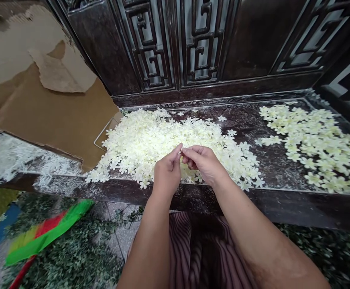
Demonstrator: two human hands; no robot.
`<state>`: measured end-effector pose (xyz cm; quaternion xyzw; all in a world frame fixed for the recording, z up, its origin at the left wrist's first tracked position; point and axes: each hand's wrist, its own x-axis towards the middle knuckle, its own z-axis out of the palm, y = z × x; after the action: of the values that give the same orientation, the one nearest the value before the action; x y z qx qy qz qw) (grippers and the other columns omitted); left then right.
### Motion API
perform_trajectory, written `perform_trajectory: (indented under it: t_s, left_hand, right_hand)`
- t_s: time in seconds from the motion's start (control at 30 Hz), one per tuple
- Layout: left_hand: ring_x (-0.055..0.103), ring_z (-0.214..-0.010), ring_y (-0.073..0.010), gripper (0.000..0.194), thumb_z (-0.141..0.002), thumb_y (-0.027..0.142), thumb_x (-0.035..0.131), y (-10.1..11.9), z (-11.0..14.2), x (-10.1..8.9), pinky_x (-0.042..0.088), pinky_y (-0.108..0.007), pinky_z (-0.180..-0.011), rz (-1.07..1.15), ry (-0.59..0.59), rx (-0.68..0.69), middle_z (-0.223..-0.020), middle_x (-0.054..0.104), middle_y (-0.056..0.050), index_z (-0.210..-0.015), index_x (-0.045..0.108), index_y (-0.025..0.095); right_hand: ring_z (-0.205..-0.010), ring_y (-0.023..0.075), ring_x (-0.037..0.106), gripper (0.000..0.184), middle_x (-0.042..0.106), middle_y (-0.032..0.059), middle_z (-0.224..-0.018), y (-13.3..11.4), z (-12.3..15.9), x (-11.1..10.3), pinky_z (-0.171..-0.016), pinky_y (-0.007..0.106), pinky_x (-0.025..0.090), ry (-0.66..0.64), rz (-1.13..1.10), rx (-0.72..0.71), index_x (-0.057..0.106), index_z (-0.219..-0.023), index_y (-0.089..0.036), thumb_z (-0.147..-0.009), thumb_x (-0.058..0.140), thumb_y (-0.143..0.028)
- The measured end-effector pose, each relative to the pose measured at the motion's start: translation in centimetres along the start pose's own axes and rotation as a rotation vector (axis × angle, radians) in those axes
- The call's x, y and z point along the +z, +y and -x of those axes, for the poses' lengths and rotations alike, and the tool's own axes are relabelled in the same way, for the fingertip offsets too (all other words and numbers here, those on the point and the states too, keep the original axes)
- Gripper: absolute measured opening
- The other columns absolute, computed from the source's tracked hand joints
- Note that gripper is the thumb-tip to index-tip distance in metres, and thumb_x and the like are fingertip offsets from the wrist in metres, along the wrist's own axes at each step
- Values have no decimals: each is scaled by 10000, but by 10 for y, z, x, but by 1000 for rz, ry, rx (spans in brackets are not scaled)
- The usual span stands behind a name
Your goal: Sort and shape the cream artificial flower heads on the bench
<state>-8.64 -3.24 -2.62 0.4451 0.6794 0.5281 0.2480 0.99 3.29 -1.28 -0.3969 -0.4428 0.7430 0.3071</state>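
My left hand point(168, 170) and my right hand point(201, 160) meet at the fingertips over a broad pile of pale cream, five-petalled flowers point(145, 138). Both hands are closed in a pinch. A tiny whitish bit shows between the fingertips, too small to name. Beneath the hands the flowers spread along a dark wooden bench point(238, 116). A second, flatter spread of yellowish-white flowers point(322, 144) lies at the right end of the bench.
A torn cardboard sheet point(54, 108) leans at left, beside a bent wire point(102, 134) and a heap of white strands point(9, 154). Carved lattice panels point(205, 44) rise behind the bench. On the floor are green leaves point(81, 245) and a multicoloured broom point(48, 233).
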Motion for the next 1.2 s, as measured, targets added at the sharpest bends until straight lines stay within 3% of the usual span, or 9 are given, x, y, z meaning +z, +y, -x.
perform_trajectory:
  t_s: [0.3, 0.5, 0.8, 1.0, 1.2]
  left_hand:
    - [601, -1066, -197, 326, -811, 245, 546, 0, 0, -2, 453, -342, -940, 34, -16, -57, -1082, 689, -35, -1126, 630, 239]
    - [618, -1024, -208, 330, -787, 230, 571, -1, 0, -1, 458, -358, -930, 6, 8, -44, -951, 725, -30, -1109, 642, 237]
    - [616, -1033, -187, 339, -819, 249, 520, -2, -1, -2, 458, -336, -932, -3, -16, -12, -1074, 693, -32, -1142, 619, 225]
    - [623, -1016, -194, 330, -810, 234, 532, -1, 0, -2, 464, -340, -924, -24, -1, -23, -977, 722, -24, -1124, 633, 231]
    - [618, -1027, -200, 341, -828, 254, 513, -1, 0, -2, 469, -361, -924, -51, -16, -29, -1018, 711, -34, -1153, 614, 225]
  right_hand:
    - [-425, 35, 405, 177, 562, -35, -486, -2, 1, -1, -444, 197, 297, -25, -79, 53, 588, -530, -151, -608, 686, -277]
    - [-413, 33, 390, 179, 546, -44, -475, -3, 0, -1, -434, 200, 286, -23, -83, 47, 582, -521, -154, -613, 684, -268]
    - [-413, 30, 410, 147, 581, -36, -494, -2, 0, -3, -441, 192, 306, -62, -109, 45, 599, -544, -148, -618, 673, -251]
    - [-411, 23, 414, 146, 579, -39, -488, -1, -1, -3, -442, 183, 311, -64, -107, 45, 605, -548, -140, -600, 691, -246]
    - [-414, 28, 411, 105, 583, -34, -495, -3, -2, -5, -442, 190, 316, -67, -130, 58, 620, -564, -143, -613, 677, -216]
